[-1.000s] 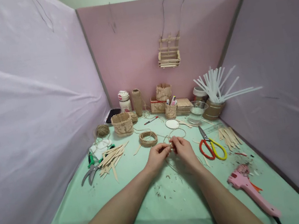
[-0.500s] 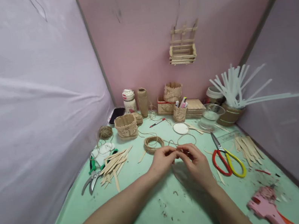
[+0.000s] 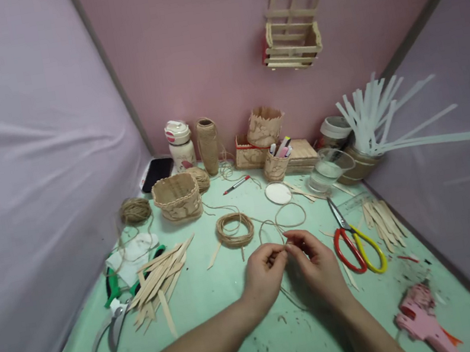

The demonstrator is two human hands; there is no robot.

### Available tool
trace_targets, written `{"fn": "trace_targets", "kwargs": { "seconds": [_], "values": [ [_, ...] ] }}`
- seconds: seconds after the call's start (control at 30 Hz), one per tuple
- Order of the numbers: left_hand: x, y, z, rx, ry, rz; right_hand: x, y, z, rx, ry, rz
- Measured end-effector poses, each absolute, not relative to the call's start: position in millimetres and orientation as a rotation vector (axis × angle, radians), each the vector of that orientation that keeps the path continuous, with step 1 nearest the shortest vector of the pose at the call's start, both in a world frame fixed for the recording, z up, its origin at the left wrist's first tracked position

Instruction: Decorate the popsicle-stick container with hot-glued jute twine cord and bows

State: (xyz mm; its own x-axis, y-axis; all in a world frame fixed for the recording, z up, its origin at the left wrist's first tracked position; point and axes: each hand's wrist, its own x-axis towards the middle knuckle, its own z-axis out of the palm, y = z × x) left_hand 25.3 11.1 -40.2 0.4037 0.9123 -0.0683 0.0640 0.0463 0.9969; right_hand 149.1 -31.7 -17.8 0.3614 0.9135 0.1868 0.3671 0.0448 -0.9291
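Observation:
My left hand (image 3: 264,274) and my right hand (image 3: 316,261) meet fingertip to fingertip over the middle of the table. Both pinch a thin brown twine (image 3: 280,229), whose gripped part is mostly hidden by the fingers. From there the twine loops out on the table beyond the hands, and a strand (image 3: 292,298) trails below them. Just past my left hand lies a flat coil of the same twine (image 3: 235,230). Scissors with one red and one yellow handle (image 3: 355,243) lie to the right of my right hand.
Wooden sticks (image 3: 158,282) and pruning shears (image 3: 115,322) lie at left, near an oval basket (image 3: 177,198). A pink glue gun (image 3: 423,318) rests front right. At the back stand a bottle (image 3: 180,146), a pen cup (image 3: 277,164), and a clear bowl (image 3: 328,172).
The view has tilted downward and shifted. My hands stay together, pinching the twine slightly lower in the picture; a trailing strand now shows beneath them.

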Motion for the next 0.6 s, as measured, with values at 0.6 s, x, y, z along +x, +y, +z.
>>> {"fn": "trace_targets", "kwargs": {
  "seconds": [0.6],
  "values": [
    [20.2, 14.4, -33.2, 1.519, 0.9, 0.833, 145.7, -23.1, -14.6, -1.332, -0.777, 0.921]
  ]
}}
